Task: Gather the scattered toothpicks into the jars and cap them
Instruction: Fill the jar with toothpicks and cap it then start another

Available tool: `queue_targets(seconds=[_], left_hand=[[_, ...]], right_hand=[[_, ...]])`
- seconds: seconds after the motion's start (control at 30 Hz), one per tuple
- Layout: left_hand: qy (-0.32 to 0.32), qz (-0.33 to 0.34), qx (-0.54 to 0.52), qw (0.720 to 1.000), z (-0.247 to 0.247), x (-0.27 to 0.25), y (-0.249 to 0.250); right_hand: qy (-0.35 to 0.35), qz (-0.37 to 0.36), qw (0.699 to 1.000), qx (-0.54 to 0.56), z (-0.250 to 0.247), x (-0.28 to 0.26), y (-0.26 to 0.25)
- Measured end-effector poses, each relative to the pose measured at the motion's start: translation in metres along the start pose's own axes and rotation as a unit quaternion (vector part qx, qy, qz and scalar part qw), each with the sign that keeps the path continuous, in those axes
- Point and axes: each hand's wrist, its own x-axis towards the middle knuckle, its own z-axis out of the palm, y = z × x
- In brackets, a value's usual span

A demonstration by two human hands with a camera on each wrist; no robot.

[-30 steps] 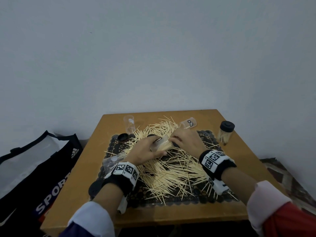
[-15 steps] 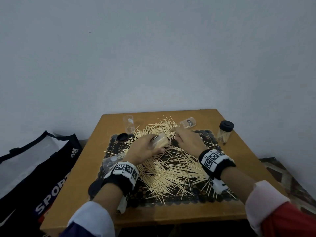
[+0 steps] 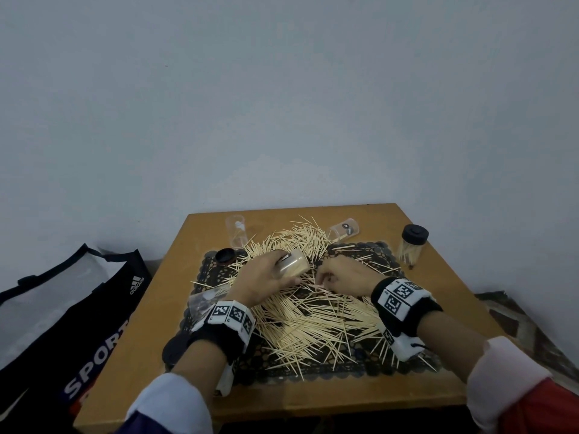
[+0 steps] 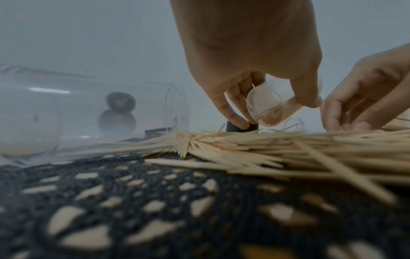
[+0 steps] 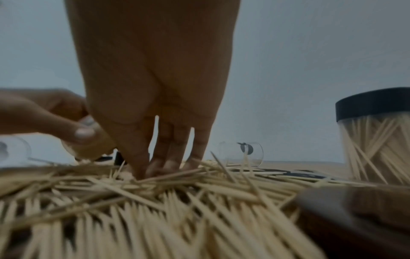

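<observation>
Far left, on the floor: a black and white bag [image 3: 62, 308] with "SPORT" on it.

On the bench [image 3: 313, 399], a black lace mat [image 3: 313, 368] with a big messy heap of toothpicks [image 3: 313, 314] all over it.

Near the left edge of the mat, a clear jar on its side [image 3: 203, 302] (partly hidden by the left wrist band). Just below it, a black lid [image 3: 175, 349] lying flat. Farther back on the left, an open clear jar standing up [image 3: 236, 231], with another black lid [image 3: 225, 255] near its foot.

Then the left hand [image 3: 266, 278], fingers curled round a small clear jar [image 3: 293, 264]. Jar tipped on its side, held just above the heap, open end toward the right hand, some toothpicks lying inside (seen best from the left wrist [image 4: 266, 106]). Little finger down on a dark lid [image 4: 241, 127] behind the heap.

Just beside it, the right hand [image 3: 341, 275], down on the heap, fingertips [image 5: 155, 166] pushed together into the toothpicks. Cannot tell if any toothpicks are really pinched between them.

Behind the right hand, one more clear jar on its side [image 3: 343, 230], open end toward the heap, a few toothpicks poking in.

Far right, off the mat, a jar with a black cap on [image 3: 412, 247], standing up, with toothpicks inside (packed and criss-crossed in the right wrist view [image 5: 377, 152]).
</observation>
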Motion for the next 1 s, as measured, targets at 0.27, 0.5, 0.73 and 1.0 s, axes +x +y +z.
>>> queue_targets(seconds=[0.27, 0.5, 0.73, 1.0], left_hand=[[-0.003, 0.001, -0.004, 1.000, -0.001, 0.000, -0.001], [-0.006, 0.004, -0.002, 1.000, -0.002, -0.002, 0.001], [-0.010, 0.003, -0.005, 1.000, -0.001, -0.002, 0.002], [-0.011, -0.001, -0.002, 1.000, -0.001, -0.002, 0.001]], right_hand=[[-0.135, -0.002, 0.991, -0.010, -0.001, -0.019, -0.012], [-0.188, 0.005, 0.973, -0.135, 0.013, -0.019, -0.015], [-0.103, -0.002, 0.992, -0.069, 0.005, -0.023, -0.017], [-0.056, 0.019, 0.998, -0.015, 0.000, -0.009, -0.016]])
